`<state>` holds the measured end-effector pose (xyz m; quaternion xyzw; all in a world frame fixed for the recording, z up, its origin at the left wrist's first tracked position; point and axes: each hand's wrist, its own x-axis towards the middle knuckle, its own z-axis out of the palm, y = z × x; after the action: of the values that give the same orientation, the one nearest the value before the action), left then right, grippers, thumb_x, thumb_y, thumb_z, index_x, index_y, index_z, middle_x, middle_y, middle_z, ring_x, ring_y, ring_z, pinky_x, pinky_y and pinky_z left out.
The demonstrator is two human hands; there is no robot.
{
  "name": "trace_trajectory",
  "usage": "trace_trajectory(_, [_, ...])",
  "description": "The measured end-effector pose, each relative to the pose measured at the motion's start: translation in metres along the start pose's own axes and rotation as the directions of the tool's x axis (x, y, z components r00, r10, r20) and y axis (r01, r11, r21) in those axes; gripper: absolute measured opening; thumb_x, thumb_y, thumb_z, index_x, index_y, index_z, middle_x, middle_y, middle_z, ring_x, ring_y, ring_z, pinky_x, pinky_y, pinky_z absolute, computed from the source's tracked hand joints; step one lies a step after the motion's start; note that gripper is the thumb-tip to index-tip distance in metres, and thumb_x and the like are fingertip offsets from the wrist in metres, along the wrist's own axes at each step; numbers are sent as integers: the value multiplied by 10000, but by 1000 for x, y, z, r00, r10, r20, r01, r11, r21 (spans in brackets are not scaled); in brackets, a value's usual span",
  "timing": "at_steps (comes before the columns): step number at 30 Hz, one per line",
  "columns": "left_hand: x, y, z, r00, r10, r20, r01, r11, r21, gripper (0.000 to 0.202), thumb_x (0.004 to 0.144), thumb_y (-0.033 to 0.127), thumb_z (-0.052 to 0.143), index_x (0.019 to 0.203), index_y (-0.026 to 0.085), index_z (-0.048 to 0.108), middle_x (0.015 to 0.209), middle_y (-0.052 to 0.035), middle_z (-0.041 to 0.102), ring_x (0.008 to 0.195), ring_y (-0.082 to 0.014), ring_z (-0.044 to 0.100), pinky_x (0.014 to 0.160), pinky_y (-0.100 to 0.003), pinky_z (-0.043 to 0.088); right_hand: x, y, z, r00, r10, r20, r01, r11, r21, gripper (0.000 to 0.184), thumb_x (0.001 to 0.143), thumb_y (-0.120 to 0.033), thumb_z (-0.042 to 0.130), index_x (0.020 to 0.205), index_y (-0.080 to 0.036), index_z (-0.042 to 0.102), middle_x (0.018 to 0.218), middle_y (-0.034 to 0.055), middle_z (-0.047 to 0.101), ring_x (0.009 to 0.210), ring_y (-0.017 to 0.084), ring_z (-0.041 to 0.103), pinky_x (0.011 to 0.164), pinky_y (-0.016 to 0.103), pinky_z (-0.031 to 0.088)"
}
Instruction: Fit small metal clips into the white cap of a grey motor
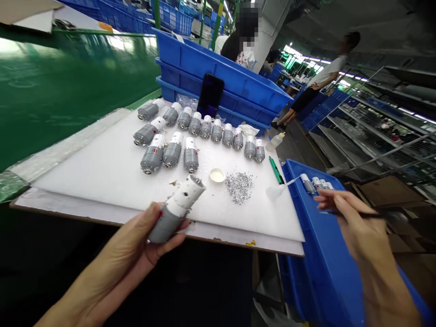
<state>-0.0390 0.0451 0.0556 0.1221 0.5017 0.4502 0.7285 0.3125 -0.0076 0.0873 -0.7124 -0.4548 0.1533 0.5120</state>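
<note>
My left hand (136, 240) is closed around a grey and white cylindrical model (178, 205), its white end tilted up and to the right, over the table's front edge. Over the blue tray on the right, my right hand (363, 229) grips a thin dark-handled tool (381, 215). Motion blurs this tool, so its exact kind does not show. On the white foam sheet (112, 186), a small cup of pale contents (217, 175) sits beside a pile of tiny silvery parts (240, 187). Several similar grey and white models (172, 152) stand in rows behind.
A phone (210, 96) leans on stacked blue crates (238, 81) at the back. To the right lie a green pen-like tool (276, 170), a small bottle (275, 142) and a translucent squeeze bottle (275, 192). The blue tray (327, 254) holds more models. Two people are farther back.
</note>
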Motion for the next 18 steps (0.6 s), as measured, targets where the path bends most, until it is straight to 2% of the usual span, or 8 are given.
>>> trace_trajectory(3, [-9,-12,2,988,-150,43,149,989,25,72,870,175,680,853,106,686,803,-93,737,710,-188,741,596,-237,646,49,27,17,988,31,151,1,978,-210,396,851,-411,530,975,-98,740,766,-5,684,624,107,554,627,398,354])
trace_trajectory(6, [-14,-27,-1,940,-266,214,263,964,41,180,885,270,684,900,91,685,776,-93,730,712,-197,738,675,-297,653,86,55,47,986,48,163,30,893,-450,280,881,-365,607,886,-99,694,748,-37,629,656,88,561,680,299,426])
trace_trajectory(7, [-14,-32,-3,918,-277,285,275,960,48,237,898,320,667,933,86,685,791,-102,733,737,-205,739,719,-320,648,95,64,57,985,63,161,31,853,-521,214,868,-340,673,878,-126,668,761,-33,618,661,94,557,686,289,459])
trace_trajectory(10, [-15,-42,-10,873,-247,420,232,969,88,361,952,412,567,1002,69,669,857,-147,741,829,-216,732,817,-323,606,113,85,76,978,119,169,26,741,-671,258,865,-407,692,858,-162,609,775,-23,581,683,119,549,688,300,487])
trace_trajectory(12, [-16,-45,-13,869,-227,439,195,974,116,397,982,429,498,1020,66,655,882,-161,737,825,-198,723,787,-273,577,119,92,77,977,134,168,27,698,-715,278,887,-437,653,838,-170,594,748,-28,549,664,118,529,667,291,469])
trace_trajectory(14, [-16,-47,-14,860,-219,462,177,975,132,396,995,421,464,1036,72,646,898,-154,728,802,-180,713,740,-240,552,119,94,69,983,117,141,22,688,-725,266,903,-428,629,810,-183,582,704,-40,504,613,108,483,615,266,427])
trace_trajectory(16, [-16,-48,-14,843,-231,487,189,973,135,409,998,434,445,1030,76,642,907,-150,716,777,-171,702,688,-227,537,114,91,55,995,74,72,-2,708,-707,292,936,-416,573,755,-188,549,652,-47,460,551,94,425,553,248,370])
trace_trajectory(18, [-14,-49,-15,829,-250,500,207,968,141,453,988,486,435,996,79,634,890,-142,701,701,-148,674,599,-207,517,103,84,36,1000,10,29,11,762,-648,377,996,-428,434,718,-187,518,615,-47,446,501,78,395,511,238,340])
